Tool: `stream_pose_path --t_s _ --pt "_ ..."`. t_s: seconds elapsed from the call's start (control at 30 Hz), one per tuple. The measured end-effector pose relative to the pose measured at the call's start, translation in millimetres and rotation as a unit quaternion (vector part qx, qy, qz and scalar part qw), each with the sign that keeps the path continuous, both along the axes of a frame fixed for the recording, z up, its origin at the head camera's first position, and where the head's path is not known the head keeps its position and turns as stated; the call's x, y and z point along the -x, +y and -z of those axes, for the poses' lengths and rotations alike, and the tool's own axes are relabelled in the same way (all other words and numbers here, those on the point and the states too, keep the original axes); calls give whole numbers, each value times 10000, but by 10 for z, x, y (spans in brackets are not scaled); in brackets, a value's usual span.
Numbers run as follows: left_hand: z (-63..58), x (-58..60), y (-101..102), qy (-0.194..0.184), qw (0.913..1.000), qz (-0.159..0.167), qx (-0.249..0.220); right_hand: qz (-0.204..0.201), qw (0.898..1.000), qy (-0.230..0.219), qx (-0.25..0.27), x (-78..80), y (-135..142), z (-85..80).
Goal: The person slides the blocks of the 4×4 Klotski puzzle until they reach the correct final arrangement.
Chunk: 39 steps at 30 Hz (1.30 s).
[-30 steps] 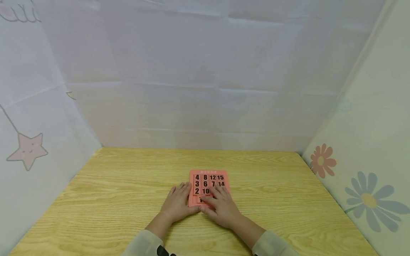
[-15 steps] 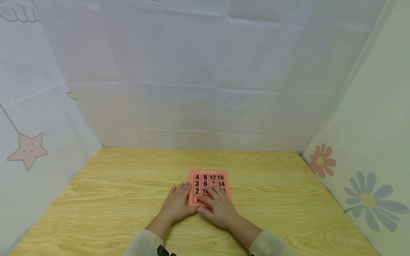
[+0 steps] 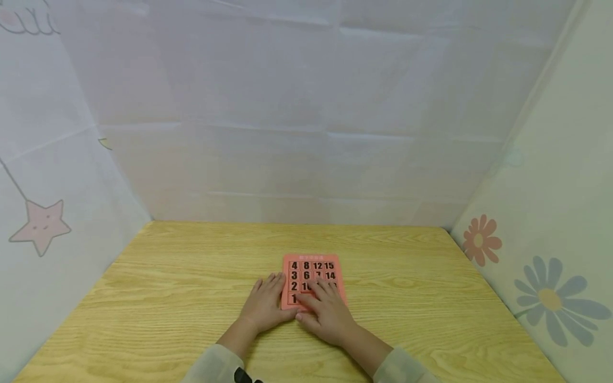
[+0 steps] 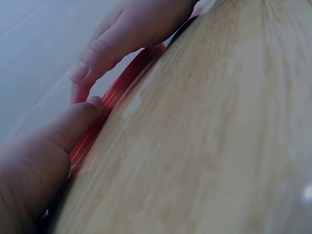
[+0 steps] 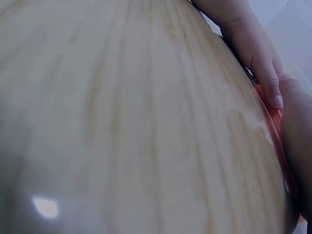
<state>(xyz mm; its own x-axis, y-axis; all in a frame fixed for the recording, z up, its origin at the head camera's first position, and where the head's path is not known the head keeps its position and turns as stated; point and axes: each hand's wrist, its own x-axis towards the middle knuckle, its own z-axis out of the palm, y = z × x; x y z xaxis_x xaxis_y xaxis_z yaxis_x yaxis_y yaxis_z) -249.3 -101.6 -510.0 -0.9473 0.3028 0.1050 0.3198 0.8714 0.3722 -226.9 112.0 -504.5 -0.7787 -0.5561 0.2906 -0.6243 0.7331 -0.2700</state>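
One flat, pink, rectangular sliding-number puzzle [image 3: 330,257] with square tiles lies on the yellow wood-grain worktop [image 3: 201,276], in front of the person. The left hand [image 3: 265,303] clasps nothing: its straight fingers lie along the puzzle's left edge and its thumb rests at the near edge, apparently bracing it. The right hand [image 3: 330,314] is loose too, fingers spread over the lower part, the index fingertip at the pink tile marked with a black 1 [image 3: 293,299], in the bottom left corner. The step in hand looks like sliding tiles by fingertip; the left column reads 4, 3, 2, 1 downward. The next move probably calls for light, level pressure towards a gap, with the puzzle kept steady; the right hand hides most of the bottom row, so no gap can be made out.
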Motion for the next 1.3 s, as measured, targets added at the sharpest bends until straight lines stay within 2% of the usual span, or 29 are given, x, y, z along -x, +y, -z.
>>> stream_pose_path --t_s 0.4,0.73,1.3 --pt "-19 -12 16 -70 9999 -31 -152 395 9986 143 331 -13 215 60" --pt "-27 -14 5 -105 9998 -21 -192 577 9975 -128 384 -8 389 48" --pt "-45 -24 14 -148 9997 -28 -203 405 9990 33 176 -6 373 61"
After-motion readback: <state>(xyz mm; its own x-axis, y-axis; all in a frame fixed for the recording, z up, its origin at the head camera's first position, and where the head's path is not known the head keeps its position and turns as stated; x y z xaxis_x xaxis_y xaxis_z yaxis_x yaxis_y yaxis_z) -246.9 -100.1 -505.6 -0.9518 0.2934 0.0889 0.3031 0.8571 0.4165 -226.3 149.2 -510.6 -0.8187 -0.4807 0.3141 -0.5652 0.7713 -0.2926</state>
